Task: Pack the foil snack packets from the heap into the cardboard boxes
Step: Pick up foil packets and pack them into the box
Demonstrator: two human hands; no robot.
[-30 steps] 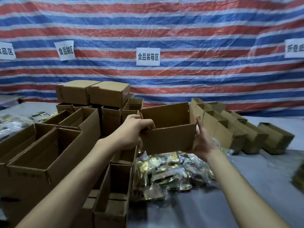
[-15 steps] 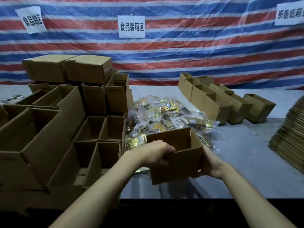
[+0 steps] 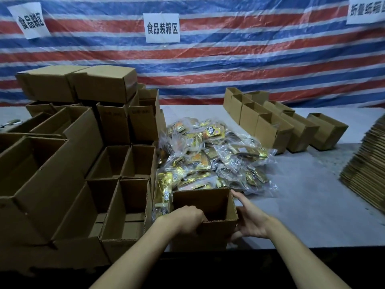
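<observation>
My left hand (image 3: 187,219) grips the rim of the open brown cardboard box (image 3: 214,233); my right hand (image 3: 251,223) presses flat against its side.

A red, white and blue striped plastic tarpaulin (image 3: 260,59) fills the upper frame, three white paper signs with black characters (image 3: 162,28) hung across it; below, a grey tabletop (image 3: 312,195), flattened brown cardboard sheets (image 3: 366,170) stacked at right.

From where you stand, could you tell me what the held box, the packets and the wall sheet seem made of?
Box: matte brown corrugated cardboard; fluting shows along its cut rim. Packets: glossy gold foil, seemingly bundled in clear plastic bags that glint. Wall sheet: probably plastic tarpaulin, shiny, creased, striped.
</observation>
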